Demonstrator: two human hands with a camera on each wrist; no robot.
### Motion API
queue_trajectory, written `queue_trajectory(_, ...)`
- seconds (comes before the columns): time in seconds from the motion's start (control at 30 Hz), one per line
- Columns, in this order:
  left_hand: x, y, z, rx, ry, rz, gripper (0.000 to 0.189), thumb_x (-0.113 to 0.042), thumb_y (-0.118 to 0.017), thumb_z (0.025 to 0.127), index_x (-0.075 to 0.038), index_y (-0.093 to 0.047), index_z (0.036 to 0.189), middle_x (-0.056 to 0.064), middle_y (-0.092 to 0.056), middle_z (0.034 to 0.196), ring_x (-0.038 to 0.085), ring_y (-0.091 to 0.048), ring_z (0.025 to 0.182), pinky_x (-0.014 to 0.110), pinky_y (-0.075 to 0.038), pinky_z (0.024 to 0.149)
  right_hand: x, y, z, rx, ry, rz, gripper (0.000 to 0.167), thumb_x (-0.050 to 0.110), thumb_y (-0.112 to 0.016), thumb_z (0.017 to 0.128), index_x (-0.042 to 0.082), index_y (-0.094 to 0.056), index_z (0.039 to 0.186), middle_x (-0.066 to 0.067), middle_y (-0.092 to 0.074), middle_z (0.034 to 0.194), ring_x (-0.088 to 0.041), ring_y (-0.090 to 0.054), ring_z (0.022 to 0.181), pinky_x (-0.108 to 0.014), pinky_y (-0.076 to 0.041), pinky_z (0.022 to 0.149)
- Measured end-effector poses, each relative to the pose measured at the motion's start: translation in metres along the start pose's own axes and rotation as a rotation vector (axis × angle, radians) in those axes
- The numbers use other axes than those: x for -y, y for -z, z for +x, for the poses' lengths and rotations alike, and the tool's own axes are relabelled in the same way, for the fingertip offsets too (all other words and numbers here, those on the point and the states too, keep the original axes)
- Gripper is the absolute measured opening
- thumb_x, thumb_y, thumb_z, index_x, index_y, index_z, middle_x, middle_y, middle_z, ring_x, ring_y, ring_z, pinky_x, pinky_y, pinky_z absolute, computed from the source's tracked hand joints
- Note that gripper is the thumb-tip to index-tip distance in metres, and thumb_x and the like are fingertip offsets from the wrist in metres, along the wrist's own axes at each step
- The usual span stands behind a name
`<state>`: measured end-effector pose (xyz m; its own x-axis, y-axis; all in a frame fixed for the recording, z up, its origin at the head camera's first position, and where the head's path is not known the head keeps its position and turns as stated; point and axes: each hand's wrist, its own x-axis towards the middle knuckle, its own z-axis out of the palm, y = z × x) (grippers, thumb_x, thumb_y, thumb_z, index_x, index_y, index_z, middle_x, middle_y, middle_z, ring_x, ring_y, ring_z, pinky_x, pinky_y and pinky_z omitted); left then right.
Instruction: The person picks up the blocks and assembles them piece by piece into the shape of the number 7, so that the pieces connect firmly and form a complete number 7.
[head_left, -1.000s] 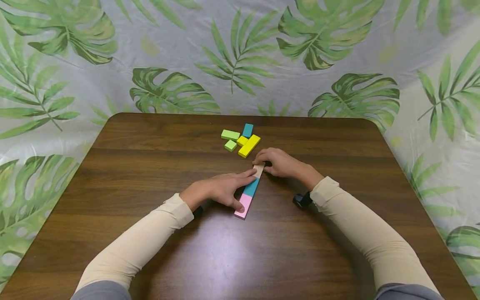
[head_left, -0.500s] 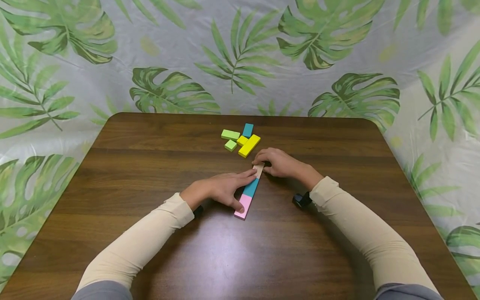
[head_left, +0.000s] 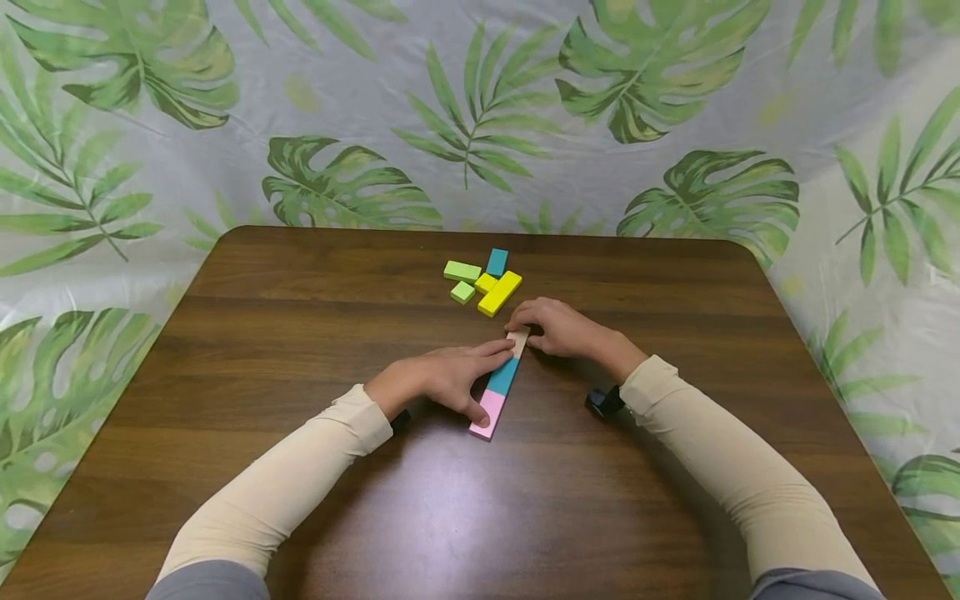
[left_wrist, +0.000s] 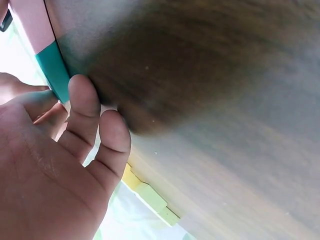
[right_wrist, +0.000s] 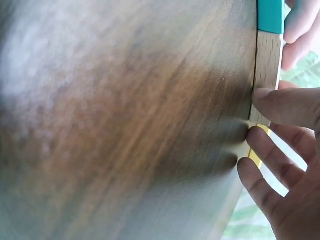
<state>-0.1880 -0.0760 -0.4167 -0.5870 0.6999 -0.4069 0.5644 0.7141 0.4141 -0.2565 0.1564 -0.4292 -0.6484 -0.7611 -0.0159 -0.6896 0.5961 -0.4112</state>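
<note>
A pink block (head_left: 492,402), a teal block (head_left: 503,377) and a plain wooden block (head_left: 521,340) lie end to end in a straight slanting row on the table. My left hand (head_left: 450,379) spans the row from the left, its thumb on the pink block and its fingertips over the plain one. In the left wrist view, fingers (left_wrist: 84,97) of this hand lie along the row's side. At the far end, my right hand (head_left: 558,327) grips the plain wooden block, with the thumb (right_wrist: 285,105) against its side in the right wrist view.
Beyond the row lies a loose group: a long yellow block (head_left: 500,293), a small yellow block (head_left: 486,282), a second teal block (head_left: 497,262), a green block (head_left: 462,271) and a small green block (head_left: 462,292). A leaf-print curtain (head_left: 480,108) hangs behind the brown table (head_left: 300,308).
</note>
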Motion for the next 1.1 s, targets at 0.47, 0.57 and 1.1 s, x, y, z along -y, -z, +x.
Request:
queue_trajectory(0.47, 0.0006, 0.0001, 0.0035, 0.017, 0.001, 0.010, 0.106, -0.051, -0.073, 0.084, -0.025, -0.005, 0.161, -0.011, 0.006, 0.169, 0.023, -0.021, 0.154, 0.044, -0.026, 0.122, 0.0004, -0.0001, -0.0002, -0.005, -0.001, -0.001, 0.031, 0.001, -0.065, 0.090, 0.008, -0.071, 0.119, -0.008, -0.069, 0.123, -0.028, -0.060, 0.116, -0.049, -0.046, 0.104)
queue_trajectory(0.57, -0.0006, 0.0010, 0.0038, 0.024, -0.002, 0.014, 0.106, -0.051, -0.073, 0.084, -0.025, -0.004, 0.161, -0.010, 0.007, 0.169, 0.025, -0.023, 0.153, 0.044, -0.027, 0.122, 0.0005, -0.0003, 0.0000, -0.006, 0.000, 0.003, 0.030, 0.001, -0.065, 0.090, 0.008, -0.071, 0.119, -0.008, -0.069, 0.123, -0.028, -0.060, 0.116, -0.049, -0.046, 0.105)
queue_trajectory(1.1, 0.0022, 0.0012, 0.0024, 0.029, -0.018, -0.007, 0.106, -0.051, -0.072, 0.085, -0.026, -0.003, 0.161, -0.010, 0.007, 0.169, 0.025, -0.019, 0.155, 0.046, -0.024, 0.123, -0.0029, -0.0010, 0.0006, -0.014, 0.002, 0.018, 0.031, 0.001, -0.065, 0.089, 0.009, -0.072, 0.119, -0.008, -0.069, 0.122, -0.029, -0.061, 0.116, -0.050, -0.046, 0.105)
